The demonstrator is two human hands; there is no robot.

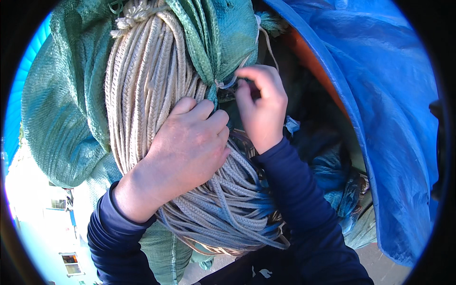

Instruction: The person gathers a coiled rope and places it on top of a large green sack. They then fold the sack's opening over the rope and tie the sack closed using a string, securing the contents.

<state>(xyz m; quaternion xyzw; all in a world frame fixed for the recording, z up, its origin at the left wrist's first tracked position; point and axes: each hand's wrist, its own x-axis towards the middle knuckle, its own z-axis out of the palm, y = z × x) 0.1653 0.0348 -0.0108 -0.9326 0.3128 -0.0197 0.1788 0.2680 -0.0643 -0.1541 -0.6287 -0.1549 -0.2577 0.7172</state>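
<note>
A large coil of pale braided rope [142, 85] hangs in front of me, bound in a knot at its top. Over its right side, a green woven sack [235, 33] narrows to a gathered neck with a thin white cord [225, 86] around it. My left hand [190, 137] lies across the rope, its fingers curled closed on the sack's neck just under the cord; the fingertips are hidden. To the right of the neck, my right hand [266, 104] pinches the cord between thumb and forefinger.
More green woven sacking [66, 104] bulges on the left. A blue tarpaulin [380, 95] drapes down the right side, with an orange surface [316, 64] behind its edge. Dark bundled material [327, 166] sits in the shade beside my right forearm. Grey ground [380, 266] shows below.
</note>
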